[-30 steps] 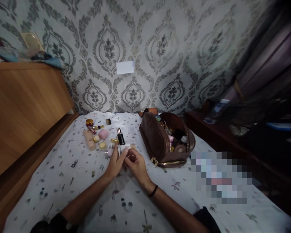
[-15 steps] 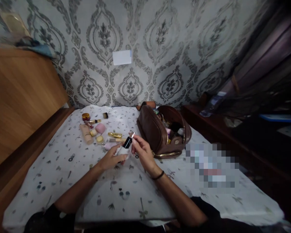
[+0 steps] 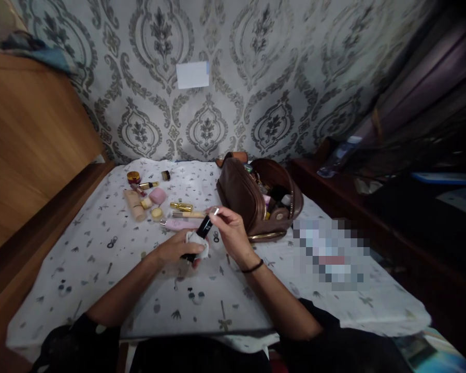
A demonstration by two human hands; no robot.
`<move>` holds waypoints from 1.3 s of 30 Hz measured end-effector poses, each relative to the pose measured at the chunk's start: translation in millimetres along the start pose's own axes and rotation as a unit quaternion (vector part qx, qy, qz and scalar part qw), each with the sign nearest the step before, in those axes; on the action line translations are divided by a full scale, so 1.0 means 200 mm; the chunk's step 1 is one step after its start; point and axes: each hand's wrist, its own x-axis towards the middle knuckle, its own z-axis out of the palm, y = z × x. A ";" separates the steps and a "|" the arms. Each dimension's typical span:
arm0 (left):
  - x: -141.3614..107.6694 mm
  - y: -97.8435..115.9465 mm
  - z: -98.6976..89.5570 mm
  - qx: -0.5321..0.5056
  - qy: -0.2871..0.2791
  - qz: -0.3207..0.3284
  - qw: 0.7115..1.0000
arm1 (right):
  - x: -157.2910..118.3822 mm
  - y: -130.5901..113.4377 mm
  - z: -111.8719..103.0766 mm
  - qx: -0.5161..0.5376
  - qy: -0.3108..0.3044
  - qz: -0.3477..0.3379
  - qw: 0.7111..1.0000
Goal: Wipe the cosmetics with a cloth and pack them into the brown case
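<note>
In my left hand [image 3: 178, 247] a white wipe [image 3: 197, 242] is wrapped round a black cosmetic tube [image 3: 205, 226] with a silver end. The tube slants up to the right, and its lower black end sticks out below the wipe. My right hand [image 3: 233, 230] pinches the silver end between thumb and fingers; a dark band circles that wrist. Just beyond my hands lie a pink tube [image 3: 178, 224], a slim beige tube [image 3: 188, 214] and a gold tube [image 3: 181, 206]. Whether the silver end is a cap or part of the body, I cannot tell.
An unzipped brown bag [image 3: 252, 202] filled with cosmetics stands right of centre. To the left lie a beige squeeze tube [image 3: 134, 205], a pink sponge [image 3: 157, 195] and a gold-lidded jar [image 3: 133, 177]. A patterned cloth [image 3: 140, 305] covers the table. A bottle [image 3: 339, 157] lies at right.
The view has tilted down slightly. The black tube now stands more upright, with more of it showing above and below the wipe. Both hands keep hold of it.
</note>
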 end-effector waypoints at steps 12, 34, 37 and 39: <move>0.01 -0.02 -0.04 0.086 0.049 -0.030 0.995 | -0.04 0.03 0.02 0.012 -0.097 0.088 0.991; 0.04 0.18 0.00 0.041 0.292 0.122 0.948 | -0.19 -0.31 -0.17 -0.364 -0.197 -0.011 0.910; 0.08 0.23 0.07 0.038 0.282 0.136 0.949 | -0.21 -0.37 -0.27 -0.252 -0.111 -0.022 0.961; 0.12 0.26 0.13 0.065 0.270 0.131 0.952 | -0.22 -0.42 -0.32 -0.174 -0.052 -0.029 0.983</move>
